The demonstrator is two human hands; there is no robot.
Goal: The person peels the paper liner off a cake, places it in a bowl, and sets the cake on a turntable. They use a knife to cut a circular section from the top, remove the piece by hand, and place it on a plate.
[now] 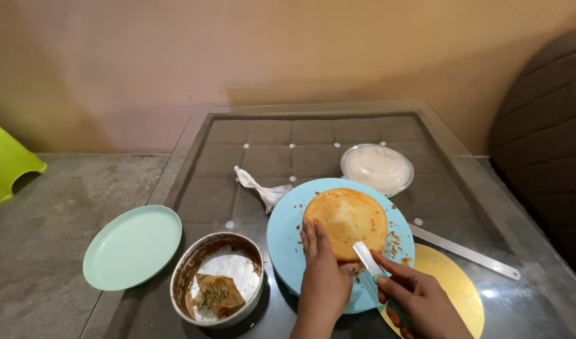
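On glass worktop (194, 135): left hand (324, 270) lying open, steadying soft, crumbly cake (346, 220); right hand (420, 298) gripping knife (371, 260), trimming edge.

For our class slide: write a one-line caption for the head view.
Left hand steadies a round cake on a blue plate while the right hand holds a knife against it.

Your left hand (322, 270) rests flat against the near edge of the round golden-brown sponge cake (346, 223) on the light blue round plate (288, 242). Your right hand (420, 301) grips a green-handled knife (371, 263), its white blade touching the cake's near side. Crumbs dot the plate.
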